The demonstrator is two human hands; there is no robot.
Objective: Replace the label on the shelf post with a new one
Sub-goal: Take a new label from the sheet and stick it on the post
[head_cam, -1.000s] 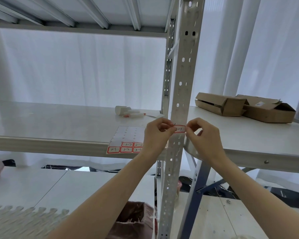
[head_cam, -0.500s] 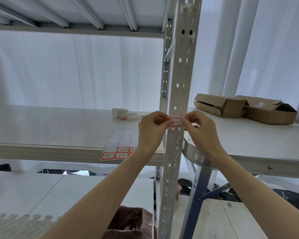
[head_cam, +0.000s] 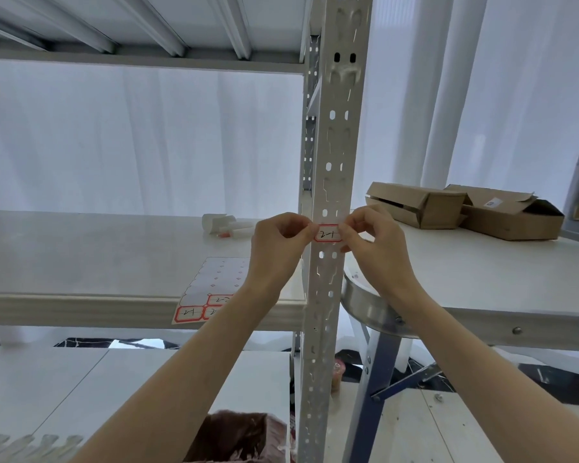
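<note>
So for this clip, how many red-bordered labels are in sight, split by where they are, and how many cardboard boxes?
Label held against the shelf post: 1
Labels left on the sticker sheet: 3 visible; the left hand's wrist may hide more
Cardboard boxes: 2
Total: 6

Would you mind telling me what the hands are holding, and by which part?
The red-bordered label, pinched at its left end by the left hand and its right end by the right hand, against the shelf post.

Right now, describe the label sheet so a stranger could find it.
Start at the perforated shelf post. Left of it, the label sheet lies flat on the white shelf, overhanging its front edge. Only its near rows hold red-bordered stickers; the rest is peeled bare.
</note>
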